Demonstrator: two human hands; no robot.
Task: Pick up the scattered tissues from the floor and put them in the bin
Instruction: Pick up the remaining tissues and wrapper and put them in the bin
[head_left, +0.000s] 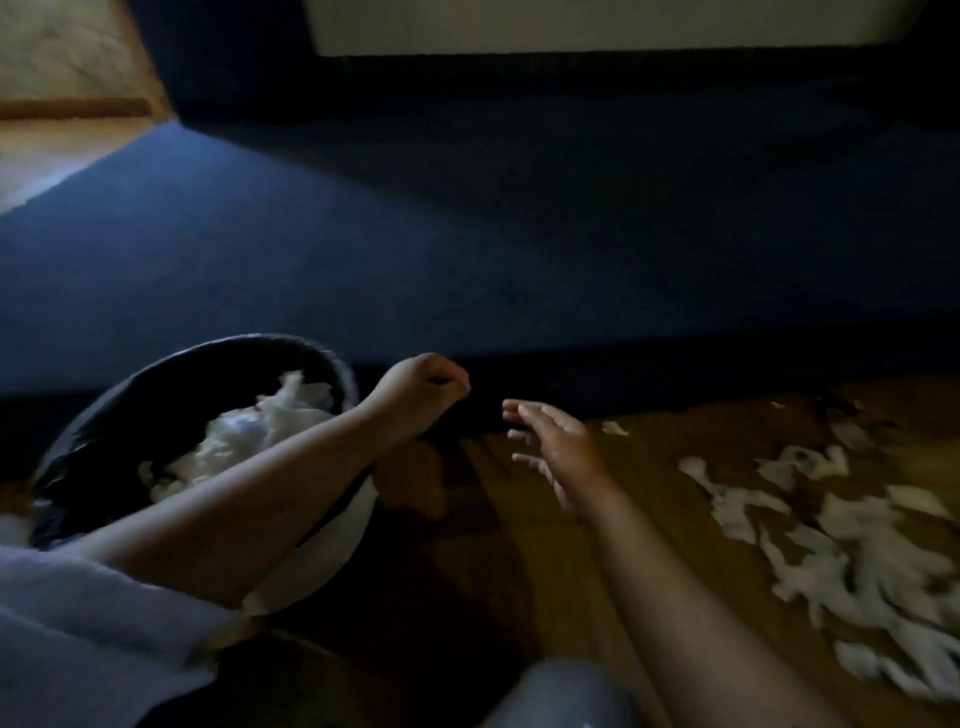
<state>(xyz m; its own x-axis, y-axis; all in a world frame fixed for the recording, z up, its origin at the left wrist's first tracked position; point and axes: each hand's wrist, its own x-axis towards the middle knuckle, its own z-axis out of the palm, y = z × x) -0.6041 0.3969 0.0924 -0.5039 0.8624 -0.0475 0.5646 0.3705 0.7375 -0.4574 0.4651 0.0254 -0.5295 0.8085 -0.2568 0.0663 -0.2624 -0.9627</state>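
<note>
A round bin (130, 400) with a dark liner stands on the floor at the lower left, with crumpled white tissues (249, 436) inside. My left forearm crosses over its right rim. My left hand (423, 387) hangs just past the rim, fingers curled, with nothing seen in it. My right hand (550, 441) is in the middle of the view with fingers spread, above the wooden floor and touching nothing. Several white scattered tissues (852, 551) lie on the floor at the right. One small scrap (614, 427) lies near my right hand.
A dark blue sofa or bed (467, 249) fills the upper half, its base right behind the bin and hands. Wooden floor (675, 519) runs along the front. A pale wall (571, 21) shows at the top. My knee (561, 691) is at the bottom edge.
</note>
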